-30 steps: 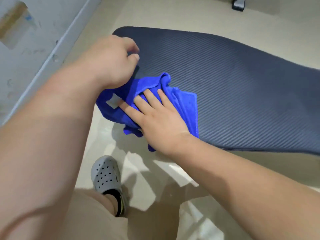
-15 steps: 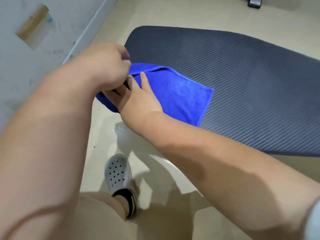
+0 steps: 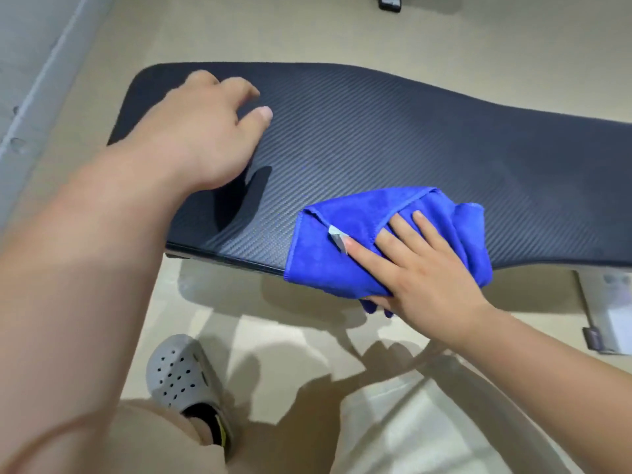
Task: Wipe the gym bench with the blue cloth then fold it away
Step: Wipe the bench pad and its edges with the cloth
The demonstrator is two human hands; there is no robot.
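Note:
The gym bench [image 3: 393, 131] is a long dark pad with a fine ribbed weave, running from upper left to the right edge. The blue cloth [image 3: 328, 248] lies folded over on the pad's near edge, partly hanging off it, with a small white label showing. My right hand [image 3: 417, 265] lies flat on the cloth, fingers spread, thumb tucked under its hanging edge. My left hand [image 3: 208, 131] hovers over the bench's left end with loosely curled fingers, holding nothing and well apart from the cloth.
Beige floor [image 3: 273, 29] surrounds the bench. A grey wall and skirting [image 3: 37, 73] run along the left. My grey perforated shoe [image 3: 178, 374] stands below the bench. A metal bench foot [image 3: 602, 316] is at the right, another dark foot [image 3: 390, 3] at the top.
The cloth has gone from the bench's left end, where both hands held it, to the right along the near edge under my right hand. My left hand has let go and lifted away.

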